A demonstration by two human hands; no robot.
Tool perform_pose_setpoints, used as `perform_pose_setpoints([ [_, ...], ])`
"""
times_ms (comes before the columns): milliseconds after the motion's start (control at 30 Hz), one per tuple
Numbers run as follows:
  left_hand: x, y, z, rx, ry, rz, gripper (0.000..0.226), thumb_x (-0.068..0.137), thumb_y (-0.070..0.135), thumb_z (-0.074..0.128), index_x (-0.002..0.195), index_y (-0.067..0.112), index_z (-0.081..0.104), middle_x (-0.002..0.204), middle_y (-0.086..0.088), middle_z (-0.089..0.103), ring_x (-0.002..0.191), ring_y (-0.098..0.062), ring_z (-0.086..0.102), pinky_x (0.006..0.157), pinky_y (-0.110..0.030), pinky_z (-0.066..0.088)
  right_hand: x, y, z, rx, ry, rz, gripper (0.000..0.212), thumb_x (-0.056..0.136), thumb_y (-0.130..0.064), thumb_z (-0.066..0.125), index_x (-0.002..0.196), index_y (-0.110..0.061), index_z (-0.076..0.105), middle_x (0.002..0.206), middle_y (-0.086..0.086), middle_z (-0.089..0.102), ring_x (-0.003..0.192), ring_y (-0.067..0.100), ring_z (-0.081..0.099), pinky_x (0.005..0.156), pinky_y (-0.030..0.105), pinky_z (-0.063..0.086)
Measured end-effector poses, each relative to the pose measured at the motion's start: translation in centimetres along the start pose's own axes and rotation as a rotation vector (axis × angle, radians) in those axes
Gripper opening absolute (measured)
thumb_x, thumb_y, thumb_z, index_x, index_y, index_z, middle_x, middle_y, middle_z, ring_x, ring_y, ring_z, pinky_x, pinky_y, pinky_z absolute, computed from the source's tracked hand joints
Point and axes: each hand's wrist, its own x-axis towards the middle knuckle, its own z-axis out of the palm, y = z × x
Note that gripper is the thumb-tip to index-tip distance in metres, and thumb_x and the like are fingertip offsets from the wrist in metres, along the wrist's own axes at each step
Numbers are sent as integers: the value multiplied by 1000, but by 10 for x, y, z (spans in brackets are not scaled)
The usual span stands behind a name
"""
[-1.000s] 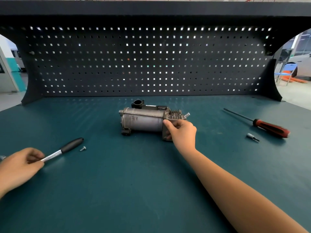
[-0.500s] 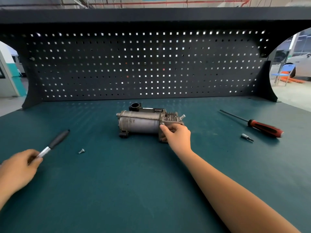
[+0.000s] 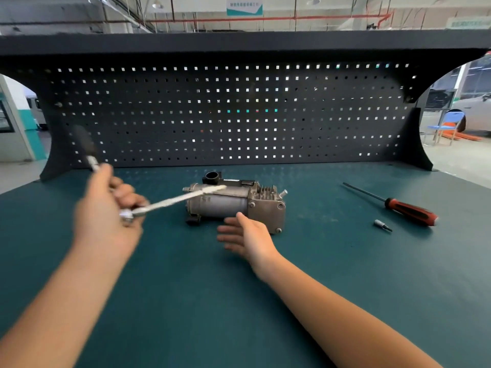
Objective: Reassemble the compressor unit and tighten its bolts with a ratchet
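Note:
The grey metal compressor (image 3: 225,203) lies on its side at the middle of the green bench, its finned end block to the right. My left hand (image 3: 106,221) is lifted above the bench left of it and grips the ratchet (image 3: 127,215) near its head. The black handle points up and left, and a long silver extension reaches right over the compressor's left end. The tool and hand are motion-blurred. My right hand (image 3: 247,235) hovers just in front of the compressor, fingers spread and straight, holding nothing.
A red-and-black screwdriver (image 3: 409,211) lies at the right of the bench, with a small socket bit (image 3: 381,225) in front of it. A black pegboard (image 3: 239,115) closes off the back of the green bench top (image 3: 239,301).
My left hand lifted the ratchet off the bench and swung it right, toward the compressor. My right hand let go of the compressor's end block and opened. The loose bolt at left is out of sight.

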Motion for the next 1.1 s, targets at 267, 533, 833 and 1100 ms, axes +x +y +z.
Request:
perform_pose_setpoints([
  [267,-48,-69,6,86,10,-305,43,94,25,44,53,19,34,41,6,30,33,-11,33,61,-25,37,-6,-9,-3,566,13,154,22,99,-7,39,84,-6,56,64,6,71,57,14,69,57,22,53],
  [533,-65,-87,4,136,-143,-404,57,96,29,41,40,18,35,41,1,30,34,-15,33,70,-31,43,-1,-13,-13,494,56,83,23,100,-12,43,83,-6,58,57,0,68,49,8,65,47,17,50],
  [833,-62,-88,0,92,-71,-426,59,95,31,43,39,16,37,42,0,34,35,-14,37,67,-31,43,4,-9,-17,460,17,96,21,98,-12,45,85,-5,59,60,3,69,51,11,66,48,19,51],
  [1100,-62,-88,16,-49,74,-430,43,97,32,45,58,14,38,42,2,38,33,-12,39,62,-30,46,9,-10,-18,484,53,85,21,99,-11,45,85,-3,58,60,6,69,50,13,66,48,19,52],
])
